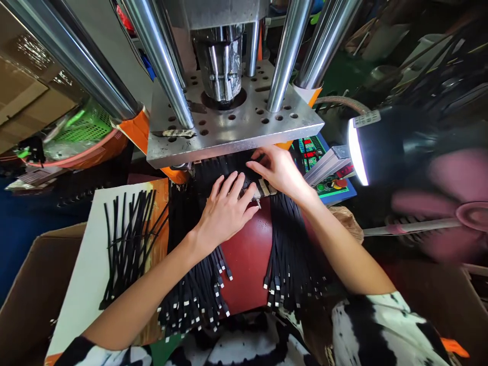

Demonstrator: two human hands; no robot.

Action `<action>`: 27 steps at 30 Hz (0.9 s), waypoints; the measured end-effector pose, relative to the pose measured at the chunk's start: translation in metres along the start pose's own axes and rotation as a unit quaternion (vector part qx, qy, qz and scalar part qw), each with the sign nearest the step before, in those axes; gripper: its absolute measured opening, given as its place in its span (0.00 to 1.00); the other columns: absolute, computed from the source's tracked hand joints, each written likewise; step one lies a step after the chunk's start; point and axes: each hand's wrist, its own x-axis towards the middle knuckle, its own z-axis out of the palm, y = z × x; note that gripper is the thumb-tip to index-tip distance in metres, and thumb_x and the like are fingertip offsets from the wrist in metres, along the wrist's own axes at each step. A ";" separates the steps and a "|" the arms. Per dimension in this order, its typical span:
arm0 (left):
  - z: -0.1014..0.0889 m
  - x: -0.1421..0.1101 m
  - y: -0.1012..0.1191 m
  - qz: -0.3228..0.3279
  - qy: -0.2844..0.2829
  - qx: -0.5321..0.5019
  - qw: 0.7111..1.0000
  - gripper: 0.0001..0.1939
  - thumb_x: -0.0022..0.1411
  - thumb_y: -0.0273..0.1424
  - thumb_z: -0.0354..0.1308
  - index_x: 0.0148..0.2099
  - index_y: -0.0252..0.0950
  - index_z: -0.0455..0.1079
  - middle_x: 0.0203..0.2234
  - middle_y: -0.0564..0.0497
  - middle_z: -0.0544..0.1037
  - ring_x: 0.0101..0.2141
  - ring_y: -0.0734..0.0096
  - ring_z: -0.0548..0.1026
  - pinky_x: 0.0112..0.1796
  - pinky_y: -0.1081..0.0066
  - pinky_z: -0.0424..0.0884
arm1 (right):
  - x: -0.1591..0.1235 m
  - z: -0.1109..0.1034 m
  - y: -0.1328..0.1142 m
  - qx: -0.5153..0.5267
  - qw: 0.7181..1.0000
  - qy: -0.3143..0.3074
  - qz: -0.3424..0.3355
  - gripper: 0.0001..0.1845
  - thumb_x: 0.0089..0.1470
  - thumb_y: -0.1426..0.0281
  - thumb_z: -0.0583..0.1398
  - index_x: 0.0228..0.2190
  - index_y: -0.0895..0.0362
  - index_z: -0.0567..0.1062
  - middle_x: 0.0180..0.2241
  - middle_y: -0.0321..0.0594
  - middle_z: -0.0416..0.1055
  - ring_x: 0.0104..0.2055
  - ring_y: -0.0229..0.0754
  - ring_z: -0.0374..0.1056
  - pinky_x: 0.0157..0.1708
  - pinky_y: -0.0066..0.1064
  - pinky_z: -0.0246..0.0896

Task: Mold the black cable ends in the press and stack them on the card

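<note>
My left hand [226,208] lies palm down with its fingers spread over the dark fixture under the press plate. Its fingertips are next to a light metal-coloured block [264,188] at the fixture's front edge. My right hand [280,170] reaches beneath the plate with bent fingers. A gap shows between its thumb and forefinger, and nothing is visible in it. Black cables with small metal-tipped plugs hang in a left bundle [194,290] and a right bundle [284,259] over a dark red surface [247,254]. What lies directly under my left palm is hidden.
The steel press plate [236,129] and its ram [221,71] are above my hands. More black cables [129,244] lie on a white board [89,244] at left. A lit lamp [358,152], a control panel [335,185] and a blurred pink fan [468,203] are at right.
</note>
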 end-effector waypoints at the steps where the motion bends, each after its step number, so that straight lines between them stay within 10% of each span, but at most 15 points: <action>1: -0.002 0.000 0.003 -0.006 -0.011 0.003 1.000 0.27 0.79 0.40 0.54 0.71 0.31 0.69 0.70 0.28 0.69 0.71 0.39 0.66 0.68 0.40 0.62 | -0.008 -0.003 -0.003 -0.046 0.999 -0.010 -0.020 0.16 0.67 0.70 0.61 0.52 0.61 0.83 0.40 0.44 0.77 0.36 0.41 0.70 0.40 0.32 0.66; 8: -0.009 0.023 -0.010 -0.063 -0.059 -0.008 0.996 0.33 0.81 0.43 0.43 0.76 0.25 0.61 0.75 0.31 0.62 0.75 0.45 0.59 0.72 0.44 0.55 | -0.011 -0.001 -0.028 -0.341 0.930 -0.138 0.027 0.28 0.70 0.75 0.51 0.66 0.55 0.76 0.48 0.54 0.75 0.46 0.53 0.74 0.44 0.39 0.68; 18: -0.003 0.096 -0.057 -0.112 -0.067 -0.013 0.991 0.25 0.79 0.32 0.45 0.64 0.18 0.70 0.62 0.22 0.76 0.64 0.41 0.74 0.65 0.46 0.65 | 0.075 0.023 -0.008 -0.326 0.937 -0.118 0.054 0.28 0.69 0.78 0.45 0.61 0.64 0.75 0.54 0.59 0.79 0.58 0.59 0.72 0.61 0.55 0.65; 23: -0.027 0.010 -0.020 0.038 0.009 -0.083 0.996 0.26 0.78 0.34 0.51 0.69 0.23 0.68 0.68 0.28 0.71 0.70 0.43 0.67 0.70 0.43 0.58 | -0.024 0.014 -0.048 -0.257 0.966 -0.032 0.026 0.23 0.66 0.77 0.50 0.59 0.64 0.73 0.54 0.60 0.76 0.54 0.56 0.74 0.53 0.45 0.70; 27: -0.058 -0.105 0.029 0.018 -0.024 -0.274 0.961 0.15 0.78 0.29 0.51 0.51 0.32 0.80 0.41 0.42 0.87 0.41 0.60 0.84 0.49 0.61 0.78 | -0.146 0.041 -0.111 -0.149 0.978 -0.121 0.084 0.10 0.67 0.72 0.55 0.49 0.57 0.71 0.40 0.45 0.78 0.37 0.47 0.76 0.37 0.35 0.70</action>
